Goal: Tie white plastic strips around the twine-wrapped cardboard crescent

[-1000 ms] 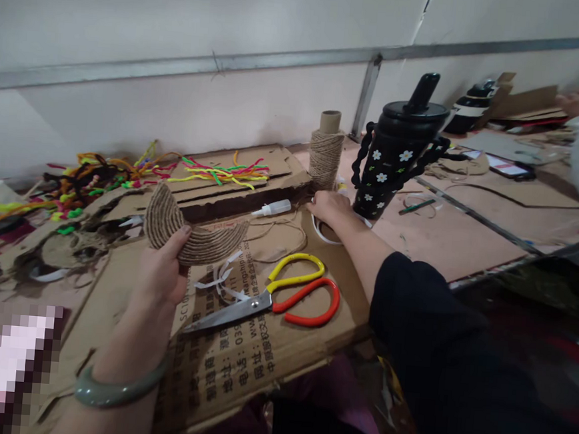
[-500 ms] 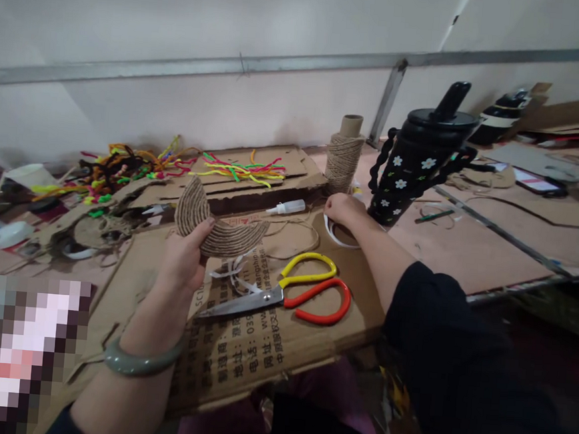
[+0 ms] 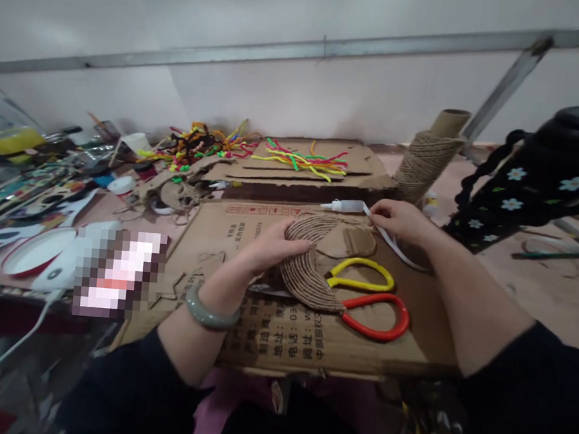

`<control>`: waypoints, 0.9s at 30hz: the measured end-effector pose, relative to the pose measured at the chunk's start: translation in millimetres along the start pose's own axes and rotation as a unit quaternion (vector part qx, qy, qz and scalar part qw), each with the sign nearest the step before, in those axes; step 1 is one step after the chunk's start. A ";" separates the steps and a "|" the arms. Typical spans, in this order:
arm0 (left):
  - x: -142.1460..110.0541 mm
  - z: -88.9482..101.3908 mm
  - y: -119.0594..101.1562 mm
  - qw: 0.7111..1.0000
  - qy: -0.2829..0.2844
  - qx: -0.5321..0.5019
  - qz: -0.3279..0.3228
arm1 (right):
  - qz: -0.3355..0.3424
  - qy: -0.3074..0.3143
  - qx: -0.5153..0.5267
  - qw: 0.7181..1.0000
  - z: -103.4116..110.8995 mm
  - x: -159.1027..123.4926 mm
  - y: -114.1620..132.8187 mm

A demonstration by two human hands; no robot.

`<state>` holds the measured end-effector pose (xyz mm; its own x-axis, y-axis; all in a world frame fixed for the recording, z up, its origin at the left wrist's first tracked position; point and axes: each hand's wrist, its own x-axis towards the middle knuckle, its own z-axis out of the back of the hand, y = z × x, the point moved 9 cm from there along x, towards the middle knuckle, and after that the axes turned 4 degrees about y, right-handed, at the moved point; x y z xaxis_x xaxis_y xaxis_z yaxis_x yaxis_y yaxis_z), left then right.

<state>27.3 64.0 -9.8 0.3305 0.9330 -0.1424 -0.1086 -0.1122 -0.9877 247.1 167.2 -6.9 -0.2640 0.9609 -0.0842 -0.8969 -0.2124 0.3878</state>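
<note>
My left hand (image 3: 270, 245) grips a crescent-shaped piece wrapped in jute twine (image 3: 305, 268), held over the flattened cardboard box (image 3: 280, 336) in front of me. It covers the blades of the scissors (image 3: 371, 297) with one yellow and one red handle. My right hand (image 3: 400, 219) is closed on a white tape strip (image 3: 392, 242) close to a small glue bottle (image 3: 343, 206). A spool of jute twine (image 3: 427, 157) stands just behind that hand.
A black flowered bottle (image 3: 537, 190) stands at the right. Coloured pipe cleaners (image 3: 254, 151) lie on cardboard at the back by the wall. Craft clutter and a white roll (image 3: 121, 185) fill the left side. A white cable (image 3: 2, 355) hangs at lower left.
My left hand brought the twine crescent down from mid-air onto the cardboard over the scissors. My right hand lifted the white strip. The view swung left.
</note>
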 end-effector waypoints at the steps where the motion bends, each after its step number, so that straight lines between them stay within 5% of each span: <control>1: 0.5 4.7 0.8 0.999 -0.015 0.042 -0.001 | 0.039 0.002 0.067 0.997 -0.7 -4.0 11.3; 6: -4.9 28.6 -4.3 0.949 -0.120 0.293 0.002 | 0.129 0.052 0.252 0.958 -3.0 -34.3 64.0; 10: -14.7 29.9 -28.6 0.938 -0.194 0.270 -0.098 | 0.173 0.136 0.282 0.934 -12.4 -54.5 94.9; 16: -10.1 -4.9 -26.9 0.993 -0.037 0.042 -0.106 | 0.230 0.202 0.293 0.906 -27.4 -67.6 118.5; 27: -9.1 -5.0 -19.8 0.995 -0.040 0.055 -0.067 | 0.245 0.143 0.233 0.930 -25.2 -70.5 122.6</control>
<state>31.1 56.1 10.7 0.2729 0.9620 0.0002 -0.1726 0.0492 -0.9838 146.8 68.9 23.4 -0.7440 0.6681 -0.0084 -0.4110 -0.4476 0.7942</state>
